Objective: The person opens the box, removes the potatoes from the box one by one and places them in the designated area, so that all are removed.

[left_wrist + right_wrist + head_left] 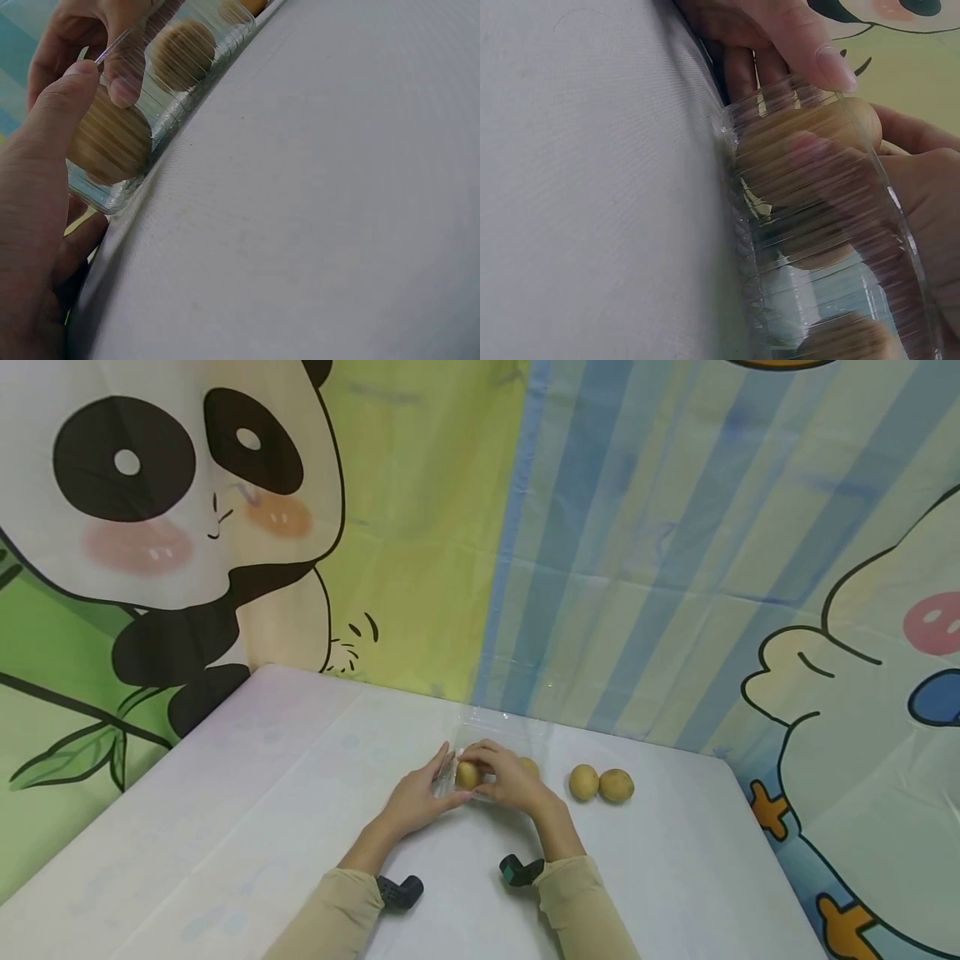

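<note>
Clear ribbed plastic box (501,752) sat on the white table (247,793) between both hands; the right hand (513,783) pinched a round yellow-brown fruit (468,774) at its edge; the left hand (417,799), fingers straight, pressed the box's side; two loose yellow-brown fruits (600,784) lay just right.

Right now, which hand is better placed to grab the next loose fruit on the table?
Right hand, probably. The two loose fruits lie just to its right on the table, on its own side. The left hand steadies the clear container from the far side, so it would have to cross over.
</note>
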Motion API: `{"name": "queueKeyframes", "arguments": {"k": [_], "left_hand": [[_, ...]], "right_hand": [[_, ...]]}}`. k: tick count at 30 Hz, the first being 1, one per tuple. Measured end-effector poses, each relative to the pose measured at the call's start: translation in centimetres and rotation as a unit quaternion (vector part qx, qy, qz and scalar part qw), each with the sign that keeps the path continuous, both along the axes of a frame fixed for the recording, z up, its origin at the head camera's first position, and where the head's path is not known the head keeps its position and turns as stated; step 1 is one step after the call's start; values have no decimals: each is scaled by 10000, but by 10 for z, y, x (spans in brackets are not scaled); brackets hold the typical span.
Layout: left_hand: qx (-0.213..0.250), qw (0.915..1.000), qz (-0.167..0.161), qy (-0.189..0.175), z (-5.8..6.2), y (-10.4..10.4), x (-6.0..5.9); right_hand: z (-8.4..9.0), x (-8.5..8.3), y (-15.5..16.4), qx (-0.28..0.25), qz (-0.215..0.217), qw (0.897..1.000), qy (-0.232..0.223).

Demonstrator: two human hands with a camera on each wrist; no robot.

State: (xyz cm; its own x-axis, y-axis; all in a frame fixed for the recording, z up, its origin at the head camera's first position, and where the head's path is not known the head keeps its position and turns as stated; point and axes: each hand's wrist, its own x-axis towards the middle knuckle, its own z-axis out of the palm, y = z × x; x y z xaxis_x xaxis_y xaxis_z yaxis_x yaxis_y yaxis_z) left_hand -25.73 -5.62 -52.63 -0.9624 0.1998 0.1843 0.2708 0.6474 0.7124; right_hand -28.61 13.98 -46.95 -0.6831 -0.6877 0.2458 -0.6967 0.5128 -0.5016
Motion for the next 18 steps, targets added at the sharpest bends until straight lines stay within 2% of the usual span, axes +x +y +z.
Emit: {"name": "queueKeyframes", "arguments": {"k": [8, 14, 18], "left_hand": [[25, 10000, -35, -16, 0, 0, 0], [-23, 10000, -12, -17, -1, 1, 0], [3, 10000, -18, -57, 0, 0, 0]], "right_hand": [[5, 3, -2, 357, -105, 9993, 87], [7, 4, -5, 729, -82, 9955, 595], [8, 5, -6, 784, -112, 9946, 669]]}}
